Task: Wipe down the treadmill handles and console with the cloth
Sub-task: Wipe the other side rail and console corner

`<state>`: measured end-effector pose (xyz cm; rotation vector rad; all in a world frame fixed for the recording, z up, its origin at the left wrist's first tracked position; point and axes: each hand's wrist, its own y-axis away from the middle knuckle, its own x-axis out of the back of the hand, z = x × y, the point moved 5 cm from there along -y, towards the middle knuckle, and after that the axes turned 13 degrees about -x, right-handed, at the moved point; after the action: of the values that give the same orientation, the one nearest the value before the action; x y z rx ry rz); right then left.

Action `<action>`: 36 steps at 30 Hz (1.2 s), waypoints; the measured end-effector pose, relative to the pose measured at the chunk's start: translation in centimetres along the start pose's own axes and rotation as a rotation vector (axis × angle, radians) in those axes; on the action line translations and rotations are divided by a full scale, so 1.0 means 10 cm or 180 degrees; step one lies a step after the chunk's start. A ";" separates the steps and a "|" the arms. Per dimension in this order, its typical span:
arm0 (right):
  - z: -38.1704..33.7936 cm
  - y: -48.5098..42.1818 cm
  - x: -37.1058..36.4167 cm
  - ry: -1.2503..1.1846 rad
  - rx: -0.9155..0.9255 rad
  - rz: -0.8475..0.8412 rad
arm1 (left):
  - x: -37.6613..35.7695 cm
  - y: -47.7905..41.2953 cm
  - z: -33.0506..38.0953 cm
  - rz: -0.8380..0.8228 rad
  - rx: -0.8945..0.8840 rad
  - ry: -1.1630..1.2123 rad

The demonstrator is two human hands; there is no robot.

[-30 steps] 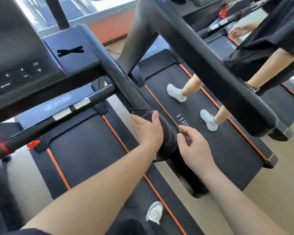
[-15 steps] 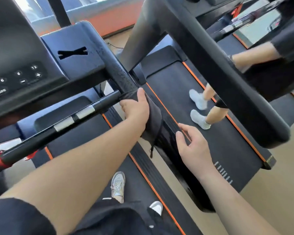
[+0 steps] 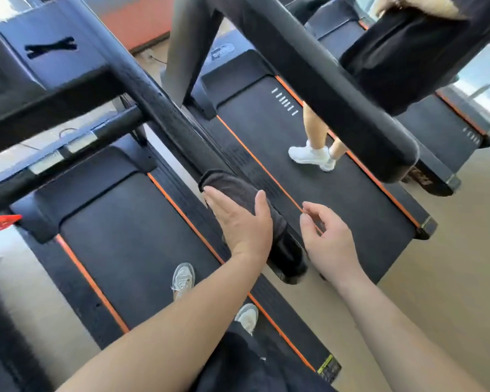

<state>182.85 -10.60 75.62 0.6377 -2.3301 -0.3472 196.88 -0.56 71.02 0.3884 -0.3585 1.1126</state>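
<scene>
Right-hand handle (image 3: 164,117) of the treadmill: a long black bar with a finely pebbled, foam-like surface, its long axis running diagonally from the console (image 3: 54,46) at upper left down to a rounded free end at lower centre; dark grey cloth (image 3: 232,188), soft and matte, draped over the handle near that free end and lying along the same axis; left hand (image 3: 238,222) laid over the cloth, palm down, fingers extended toward upper left and thumb hooked over the far side, so that the hand is pressed around cloth and bar together; left forearm bare, reaching in from the lower left; right hand (image 3: 328,239) just beside the handle's end, apart from cloth and bar, fingers loosely curled and spread, holding nothing; right forearm entering from the lower right; console: dark blue-grey moulded panel with a black X-shaped mark; belt (image 3: 125,236) below: flat black deck with orange edge stripes, the wearer's pale shoes on it near the rear edge; on the neighbouring treadmill (image 3: 323,193), another person's legs in white shoes
</scene>
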 end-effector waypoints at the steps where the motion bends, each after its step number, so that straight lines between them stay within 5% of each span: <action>1: 0.07 0.02 0.05 0.0003 0.0000 -0.0014 | -0.07 0.15 0.05 -0.0083 -0.0350 -0.0459; 5: 0.19 0.02 0.21 0.0000 0.0023 0.0004 | -0.35 0.70 0.13 -0.0694 -0.1589 -0.2222; 9: 0.27 -0.01 0.37 -0.0015 0.0083 0.0112 | -0.72 1.06 0.21 -0.2167 -0.3473 -0.3418; 12: 0.32 0.02 0.48 -0.0066 0.0071 0.0136 | -0.80 1.02 0.36 -0.3180 -0.4209 -0.3701; 14: 0.34 0.03 0.50 -0.0058 0.0071 0.0109 | -0.73 0.81 0.51 -0.3383 -0.4194 -0.3475; 19: 0.35 0.08 0.42 -0.0097 0.0032 0.0040 | -0.35 0.16 0.57 -0.1741 -0.3331 -0.3429; 26: -0.05 -0.10 0.03 -0.0001 0.0101 -0.0188 | -0.22 0.21 0.38 -0.2611 -0.4659 -0.2310; 31: -0.49 -0.34 -0.36 0.0083 0.0153 -0.0276 | 0.15 -0.78 0.38 -0.1816 -0.4396 -0.2474; 36: -1.22 -0.61 -1.02 0.0378 0.0564 -0.0334 | 0.53 -1.78 0.33 -0.1660 -0.3889 -0.2809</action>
<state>199.84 -11.22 76.43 0.8454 -2.2345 -0.1463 214.97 -4.84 74.19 -0.1637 -1.5089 0.0203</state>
